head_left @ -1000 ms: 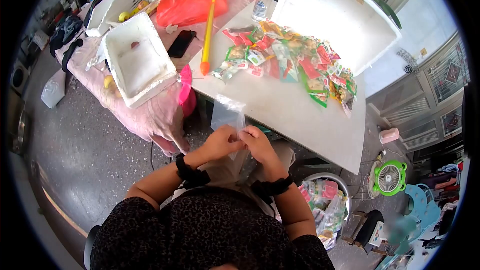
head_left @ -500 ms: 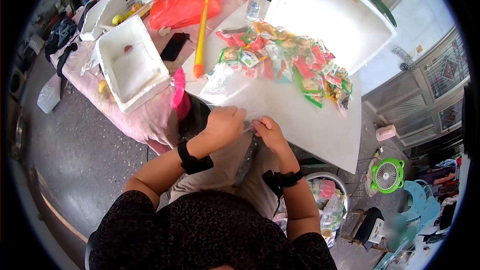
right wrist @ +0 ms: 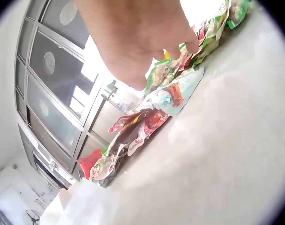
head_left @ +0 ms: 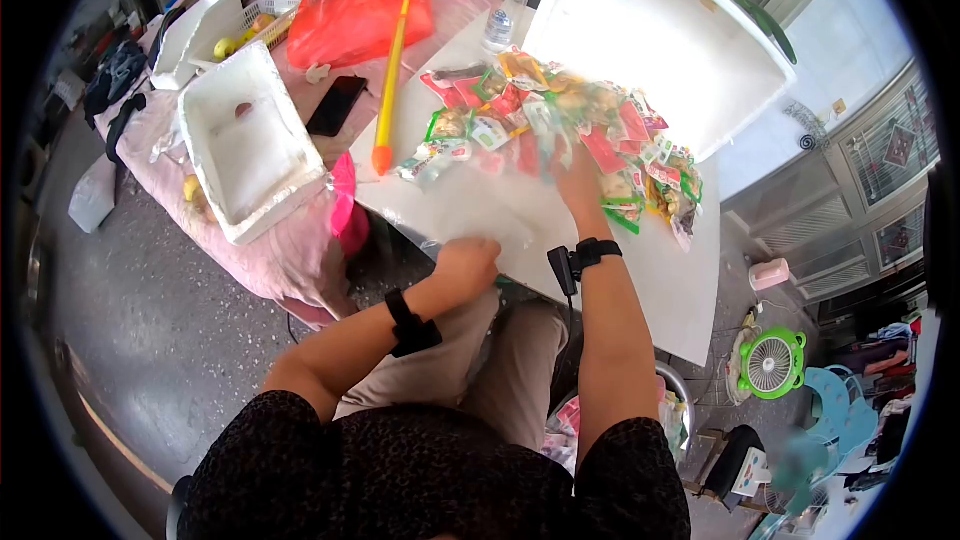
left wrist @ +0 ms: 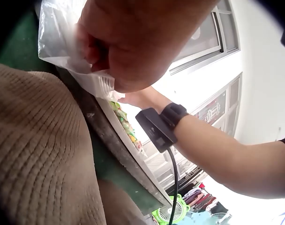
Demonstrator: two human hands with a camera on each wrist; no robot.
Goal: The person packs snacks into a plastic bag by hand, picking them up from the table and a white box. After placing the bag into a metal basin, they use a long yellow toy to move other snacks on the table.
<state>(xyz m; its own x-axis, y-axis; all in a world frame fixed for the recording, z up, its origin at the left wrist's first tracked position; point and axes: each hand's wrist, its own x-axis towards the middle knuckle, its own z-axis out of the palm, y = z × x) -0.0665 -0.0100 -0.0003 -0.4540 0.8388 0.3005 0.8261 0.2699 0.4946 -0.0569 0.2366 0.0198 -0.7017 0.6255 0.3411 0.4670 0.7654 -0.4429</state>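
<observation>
My left hand (head_left: 468, 268) is at the table's near edge. In the left wrist view its fingers (left wrist: 93, 51) curl round a clear plastic bag (left wrist: 56, 28). Stretched over the table, my right hand (head_left: 578, 185) is at the near side of a pile of colourful packets (head_left: 490, 130). The right wrist view has the right hand (right wrist: 138, 37) just above the packets (right wrist: 154, 123) with its fingers spread and bent downwards; no packet is seen in its grip, and part of the fingertips is hidden.
A large white foam box (head_left: 650, 40) and a lidded bottle (head_left: 507, 15) stand behind the packets. Left of them are a yellow stick (head_left: 393, 80), a phone (head_left: 338, 105), a red bag (head_left: 355, 25) and a smaller foam box (head_left: 250, 145). A metal basin (head_left: 686, 400) is below right.
My right hand has let go of the clear bag and moved forward to the packets. My left hand still holds the bag, after first moving up and then slightly back down.
</observation>
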